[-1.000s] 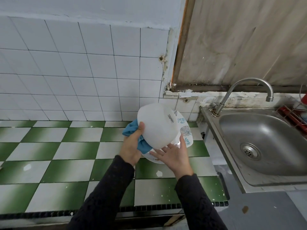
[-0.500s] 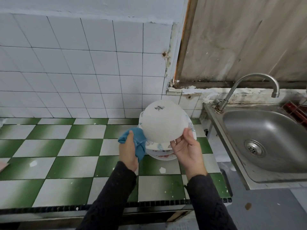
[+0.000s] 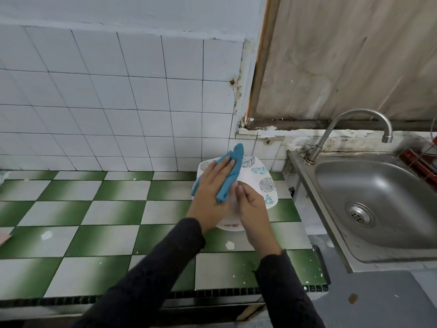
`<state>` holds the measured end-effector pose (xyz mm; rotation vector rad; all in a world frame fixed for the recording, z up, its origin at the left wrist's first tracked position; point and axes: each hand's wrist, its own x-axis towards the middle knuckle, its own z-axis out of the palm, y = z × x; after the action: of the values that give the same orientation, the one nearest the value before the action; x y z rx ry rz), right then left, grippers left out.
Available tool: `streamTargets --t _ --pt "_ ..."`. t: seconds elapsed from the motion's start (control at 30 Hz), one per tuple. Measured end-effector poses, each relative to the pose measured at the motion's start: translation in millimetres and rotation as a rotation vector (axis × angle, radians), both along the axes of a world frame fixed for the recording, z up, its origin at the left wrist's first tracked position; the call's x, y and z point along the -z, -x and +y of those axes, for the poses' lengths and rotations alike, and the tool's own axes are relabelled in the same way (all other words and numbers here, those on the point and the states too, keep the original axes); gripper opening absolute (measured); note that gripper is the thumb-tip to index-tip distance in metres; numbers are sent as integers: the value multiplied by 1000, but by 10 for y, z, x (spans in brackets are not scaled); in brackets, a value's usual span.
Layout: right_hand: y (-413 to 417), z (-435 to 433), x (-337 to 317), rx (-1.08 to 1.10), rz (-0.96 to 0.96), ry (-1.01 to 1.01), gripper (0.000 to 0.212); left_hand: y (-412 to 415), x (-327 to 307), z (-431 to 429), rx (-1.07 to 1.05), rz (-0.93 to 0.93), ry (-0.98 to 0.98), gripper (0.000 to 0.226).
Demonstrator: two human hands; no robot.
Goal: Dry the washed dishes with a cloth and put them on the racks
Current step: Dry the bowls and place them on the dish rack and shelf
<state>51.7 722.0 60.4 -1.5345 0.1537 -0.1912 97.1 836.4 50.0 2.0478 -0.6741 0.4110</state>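
Under left grip [image 3: 212,185], cloth [image 3: 230,177] on bowl [image 3: 233,201]

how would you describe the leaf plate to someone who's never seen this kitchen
Start at the steel sink; left of it runs the green-and-white checked counter. At the counter's sink end, behind the blue cloth, sits the leaf plate. It alone bears grey and teal leaf prints; the dish under it shows only reddish marks.
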Motion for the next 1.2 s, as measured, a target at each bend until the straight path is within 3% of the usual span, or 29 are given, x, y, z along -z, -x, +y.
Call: streamTargets --t 0.1,0.13,0.23,0.3,0.37,0.4,0.47,0.5,0.53,0.67,0.73,0.8,0.87,0.93,1.0,1.07,1.2 --pt "11 -76 -10 20 31 30 28 -222 -142 128 20 336 191 40" --pt "13 -86 -25 39 32 32 28 -207 -154 134 21 362 181 41" --pt "-17 -75 -2 77 23 -14 28 -16 -76 80 55 -16 -64 51" --pt "-25 -79 44 99 39 -30 29 9 12 80 156 -137 -167 54" --pt "-4 -98 36 87 47 9 29 -33 -15 112 199 9 -59 48" --pt "5 -115 5 75 42 30 28 -60 -49 137 178 168 63 42" --pt "18 -161 -86 82 36 33 28 -125 -119 184 62 489 316 33" --pt "20 -183 -126 95 36 19 29 -126 -141 192 -4 530 353 33" --pt "16 -199 -153 105 34 8 29 -105 -140 192 -45 476 325 34" --pt "1 -148 -146 104 25 9 28 36 -132 115 66 -103 -65 48" --pt "-8 -123 -92 104 31 28 27 12 -118 66 146 -164 -116 48" --pt "-9 -116 -74 126 43 -16 28 -43 -146 77 144 -1 31 47" --pt "6 -123 -104 167 66 -148 28 -75 -197 135 59 330 272 47" --pt "24 -166 -165 210 91 -390 28 -145 -180 220 -54 683 570 38" --pt "11 -222 -175 237 93 -648 26 -143 -93 295 -66 873 799 39" --pt "-26 -221 -132 258 98 -808 26 -19 3 258 -51 894 937 38" --pt "-87 -29 -81 264 35 -1007 31 302 132 -27 -171 696 869 55"
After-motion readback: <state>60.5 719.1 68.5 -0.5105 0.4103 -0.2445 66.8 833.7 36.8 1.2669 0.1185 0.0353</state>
